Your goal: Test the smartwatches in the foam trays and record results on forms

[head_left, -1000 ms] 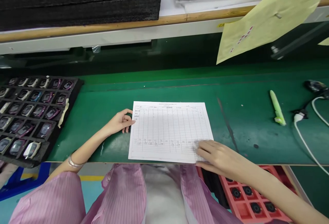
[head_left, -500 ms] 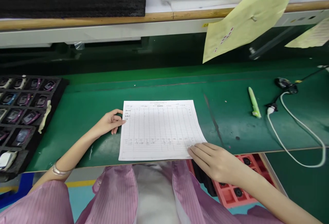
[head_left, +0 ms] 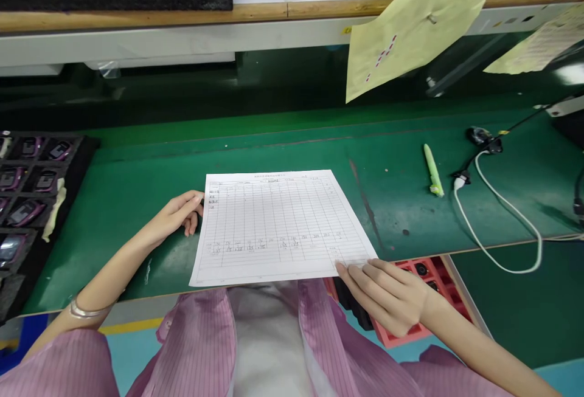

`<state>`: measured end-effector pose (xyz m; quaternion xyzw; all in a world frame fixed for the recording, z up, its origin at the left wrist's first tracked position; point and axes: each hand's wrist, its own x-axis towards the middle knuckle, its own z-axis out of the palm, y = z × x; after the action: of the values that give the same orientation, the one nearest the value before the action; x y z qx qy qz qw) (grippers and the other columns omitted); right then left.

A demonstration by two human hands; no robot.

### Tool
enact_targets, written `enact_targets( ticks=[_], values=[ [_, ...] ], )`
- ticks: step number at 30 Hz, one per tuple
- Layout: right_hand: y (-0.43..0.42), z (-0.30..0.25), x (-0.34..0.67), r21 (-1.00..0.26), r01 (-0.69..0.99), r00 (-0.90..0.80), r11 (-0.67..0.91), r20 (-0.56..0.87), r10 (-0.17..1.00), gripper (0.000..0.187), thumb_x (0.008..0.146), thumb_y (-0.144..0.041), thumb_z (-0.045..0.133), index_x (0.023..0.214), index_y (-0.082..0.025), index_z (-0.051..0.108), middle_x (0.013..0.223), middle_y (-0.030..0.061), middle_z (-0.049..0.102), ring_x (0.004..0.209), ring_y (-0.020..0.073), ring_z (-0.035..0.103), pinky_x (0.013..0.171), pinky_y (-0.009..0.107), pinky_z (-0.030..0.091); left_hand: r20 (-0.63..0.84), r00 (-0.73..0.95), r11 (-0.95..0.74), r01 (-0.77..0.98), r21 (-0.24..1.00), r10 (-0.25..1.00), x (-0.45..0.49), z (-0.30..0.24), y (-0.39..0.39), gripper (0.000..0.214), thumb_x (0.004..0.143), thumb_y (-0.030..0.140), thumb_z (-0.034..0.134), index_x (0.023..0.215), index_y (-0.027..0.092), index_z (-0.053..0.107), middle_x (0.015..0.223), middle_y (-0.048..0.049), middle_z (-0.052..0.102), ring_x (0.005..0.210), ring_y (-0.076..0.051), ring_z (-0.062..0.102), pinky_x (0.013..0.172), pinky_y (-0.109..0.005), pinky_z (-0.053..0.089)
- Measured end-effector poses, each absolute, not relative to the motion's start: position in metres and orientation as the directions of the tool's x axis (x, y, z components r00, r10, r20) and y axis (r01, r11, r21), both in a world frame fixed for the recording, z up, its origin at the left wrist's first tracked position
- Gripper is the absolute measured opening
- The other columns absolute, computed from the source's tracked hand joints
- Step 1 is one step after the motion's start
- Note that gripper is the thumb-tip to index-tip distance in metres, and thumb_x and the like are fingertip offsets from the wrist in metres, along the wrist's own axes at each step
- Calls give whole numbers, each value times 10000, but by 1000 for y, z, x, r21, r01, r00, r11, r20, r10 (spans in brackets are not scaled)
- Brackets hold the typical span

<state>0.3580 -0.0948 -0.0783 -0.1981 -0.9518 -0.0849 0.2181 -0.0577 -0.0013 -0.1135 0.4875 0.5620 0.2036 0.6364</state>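
A white paper form (head_left: 274,220) with a printed grid and handwritten figures lies in front of me, close to the bench's front edge. At its upper left edge, my left hand (head_left: 180,213) pinches the paper between thumb and forefinger, the other fingers curled. My right hand (head_left: 387,293) is at the near right corner, fingers together over the sheet and gripping it; the thumb is hidden. A light green pen (head_left: 433,169) lies on the bench, to the right of the form.
On the left stands a black foam tray (head_left: 79,160) holding several watch-like devices. A white cable (head_left: 511,199) loops at the right. Yellow paper (head_left: 417,32) hangs from the shelf (head_left: 314,9). Below the bench edge, a red tray (head_left: 387,336) holds round black parts.
My view has shifted, so the bench items sit further left. The form's near side appears larger and slightly raised, and my right hand's fingers have bent more around its corner.
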Motion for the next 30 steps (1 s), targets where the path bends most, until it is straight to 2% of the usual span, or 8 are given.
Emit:
enact_targets(
  ticks=[4,7,10,15,19,23,26,30],
  values=[
    [-92,-69,359,-75,474,-785,877,415,460,394,895,-88,479,1213,-263,629,809,11,724,647,181,659,491,306,530,-522,288,473,225,852,803,-59,-114,-1,380,905,512,477,1113,201,540,738,-2,605,518,-109,553,423,-193,423],
    [-88,-63,356,19,462,-796,886,450,405,356,874,-56,518,1117,-265,673,753,-1,713,623,169,649,503,295,537,-494,267,457,192,869,828,-57,-112,2,298,911,432,477,1035,189,598,850,-43,639,666,-141,592,491,-208,454],
    [-84,-61,354,135,446,-816,885,467,340,299,862,-46,525,1005,-243,698,743,14,710,635,176,644,539,302,556,-430,229,385,216,897,873,-53,-109,4,202,878,304,489,938,184,639,972,-66,659,875,-184,608,639,-239,494],
    [-79,-65,355,87,558,-734,825,515,442,290,848,-74,586,1066,-251,657,756,20,704,660,198,649,597,330,573,-412,242,354,248,902,878,-50,-103,6,189,754,178,551,934,197,604,982,-56,685,990,-238,622,823,-339,502],
    [-79,-66,355,86,609,-708,789,507,491,308,833,-79,638,1091,-247,634,731,19,692,627,197,637,590,334,566,-473,299,434,190,881,829,-51,-102,6,340,732,204,642,1044,206,510,1027,-72,683,936,-234,661,800,-346,524],
    [-81,-72,352,52,606,-702,794,505,502,213,837,-68,631,1026,-165,634,713,59,681,629,203,625,570,335,551,-484,335,469,131,874,809,-51,-106,5,645,691,221,736,1237,233,392,1119,-102,640,901,-228,675,694,-297,550],
    [-81,-83,352,63,533,-756,844,484,441,100,858,-63,586,894,-134,647,699,78,674,632,196,625,564,319,542,-448,346,436,116,892,824,-52,-110,5,852,704,199,743,1397,311,261,1175,-94,601,892,-210,680,675,-270,555],
    [-81,-101,359,89,479,-814,873,417,404,138,891,-99,550,820,-145,658,725,75,680,642,184,630,580,306,543,-418,336,402,121,908,844,-53,-113,5,992,691,167,756,1454,395,164,1232,-88,561,837,-187,693,687,-279,574]
  ],
)
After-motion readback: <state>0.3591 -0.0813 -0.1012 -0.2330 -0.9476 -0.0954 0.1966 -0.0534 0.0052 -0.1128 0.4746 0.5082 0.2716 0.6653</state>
